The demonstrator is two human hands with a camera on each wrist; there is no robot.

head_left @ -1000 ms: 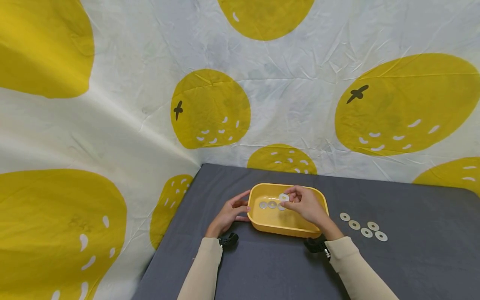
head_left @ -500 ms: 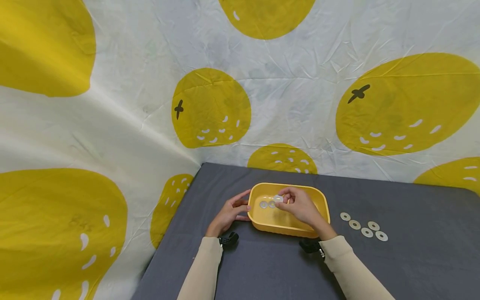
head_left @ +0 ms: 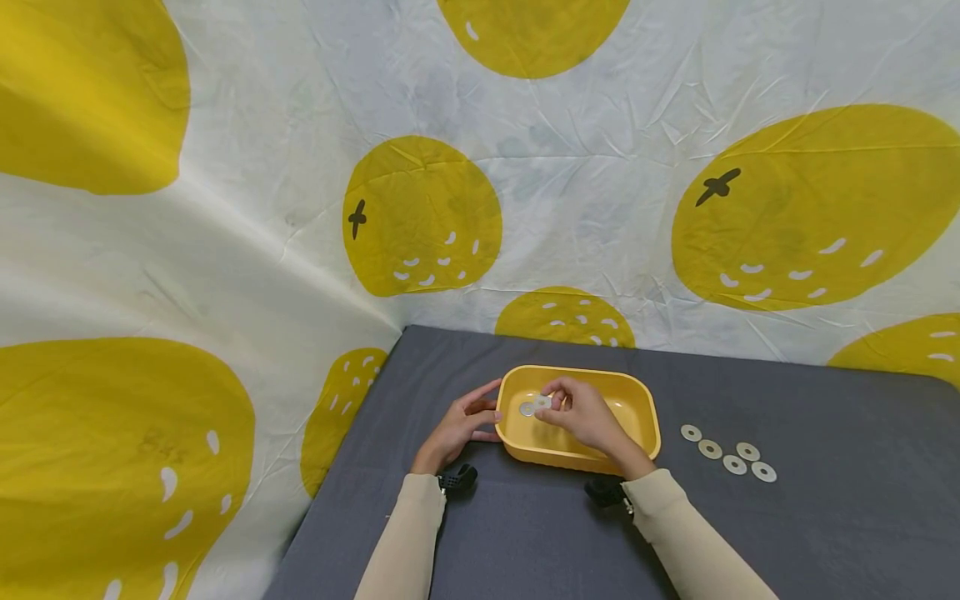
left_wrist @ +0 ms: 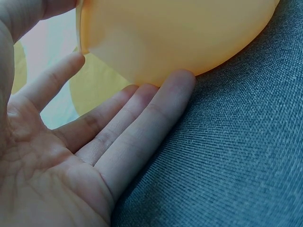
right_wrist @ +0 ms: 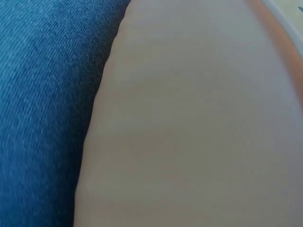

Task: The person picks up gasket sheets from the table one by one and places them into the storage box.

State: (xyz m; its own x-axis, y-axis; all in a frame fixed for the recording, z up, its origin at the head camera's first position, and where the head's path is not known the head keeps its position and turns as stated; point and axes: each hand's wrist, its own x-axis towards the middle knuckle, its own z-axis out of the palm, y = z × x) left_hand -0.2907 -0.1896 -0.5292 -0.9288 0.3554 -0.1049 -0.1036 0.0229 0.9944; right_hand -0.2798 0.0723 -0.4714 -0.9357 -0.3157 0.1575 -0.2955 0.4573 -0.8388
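A yellow plastic tray (head_left: pixel 585 457) stands on the dark cloth. My left hand (head_left: pixel 456 427) rests against its left end, fingers spread and fairly straight; in the left wrist view the fingertips (left_wrist: pixel 182 80) touch the outer wall. Inside the tray, my right hand (head_left: pixel 583 414) pinches a flat round metal washer (head_left: pixel 542 402) between thumb and fingers. Another washer (head_left: pixel 527 409) lies on the tray floor just left of it. The floor beneath the right hand is hidden. In the right wrist view the tray's outer wall (right_wrist: pixel 189 123) fills most of the picture, without the hand.
Several more washers (head_left: pixel 734 465) lie flat on the dark cloth-covered table (head_left: pixel 847 467) to the right of the tray. A fabric curtain (head_left: pixel 585 217) with yellow fruit prints hangs behind and along the left side.
My right hand has moved left inside the tray with the pinched washer, and now covers spots where other washers showed before. The left hand and tray have stayed put.
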